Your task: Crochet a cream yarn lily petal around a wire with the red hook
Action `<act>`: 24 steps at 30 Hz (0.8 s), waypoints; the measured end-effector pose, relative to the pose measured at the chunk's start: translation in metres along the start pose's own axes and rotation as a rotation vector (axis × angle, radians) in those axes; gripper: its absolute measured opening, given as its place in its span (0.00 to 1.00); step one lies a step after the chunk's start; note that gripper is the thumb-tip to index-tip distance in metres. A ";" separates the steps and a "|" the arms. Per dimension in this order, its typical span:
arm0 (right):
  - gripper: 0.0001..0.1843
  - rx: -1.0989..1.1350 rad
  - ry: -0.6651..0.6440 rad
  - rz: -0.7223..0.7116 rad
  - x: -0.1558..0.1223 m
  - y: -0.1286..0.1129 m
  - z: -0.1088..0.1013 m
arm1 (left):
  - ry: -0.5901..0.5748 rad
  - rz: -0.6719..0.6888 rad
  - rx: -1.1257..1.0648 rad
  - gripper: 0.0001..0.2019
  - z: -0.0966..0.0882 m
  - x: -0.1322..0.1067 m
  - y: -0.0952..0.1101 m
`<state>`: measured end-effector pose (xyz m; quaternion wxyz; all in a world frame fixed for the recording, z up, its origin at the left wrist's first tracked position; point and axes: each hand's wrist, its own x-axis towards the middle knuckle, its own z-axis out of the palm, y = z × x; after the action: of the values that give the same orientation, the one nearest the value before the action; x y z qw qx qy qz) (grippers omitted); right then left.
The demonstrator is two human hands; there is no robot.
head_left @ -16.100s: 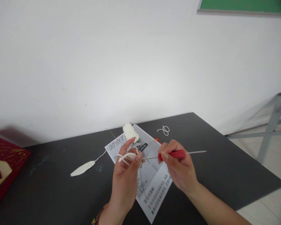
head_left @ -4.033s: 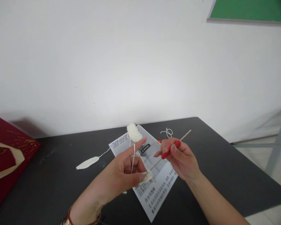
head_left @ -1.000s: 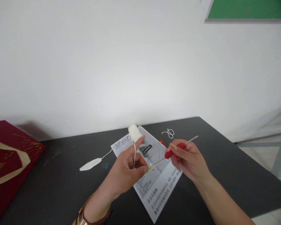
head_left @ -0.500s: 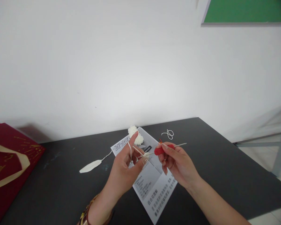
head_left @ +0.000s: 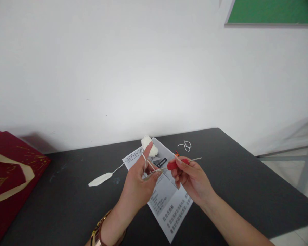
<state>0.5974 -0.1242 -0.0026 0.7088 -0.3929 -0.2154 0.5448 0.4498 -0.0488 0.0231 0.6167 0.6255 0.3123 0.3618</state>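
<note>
My right hand is closed on a crochet hook with a red handle, whose thin metal shaft points left. At the hook's tip my left hand pinches a small piece of white crochet work, mostly hidden by the thumb and fingers. White yarn loops over the raised left index finger and runs down to the hook. Behind that finger lies a ball of cream yarn. Beneath both hands is a printed paper sheet with a diagram and text.
On the black table, a finished white leaf-shaped crochet piece with a yarn tail lies to the left. A loose curl of white yarn is at the back right. A dark red gift bag stands at the left edge, and a white wall rises behind.
My right hand and the hook have shifted slightly left, closer to my left fingers. The yarn is still looped over my left index finger. The whole view has moved a little.
</note>
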 end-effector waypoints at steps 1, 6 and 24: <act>0.13 -0.006 0.000 -0.002 0.000 0.001 0.001 | -0.032 -0.034 -0.026 0.40 -0.001 0.001 -0.001; 0.12 -0.083 -0.020 -0.099 -0.004 0.005 0.004 | -0.037 -0.119 -0.166 0.43 0.005 0.000 -0.005; 0.26 -1.252 -0.383 -1.364 -0.017 0.006 -0.012 | -0.218 -0.432 -0.584 0.38 -0.009 0.009 0.000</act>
<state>0.5968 -0.1435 -0.0126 0.4874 -0.3953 -0.7646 -0.1467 0.4475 -0.0364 0.0238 0.8607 0.3779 0.2531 0.2286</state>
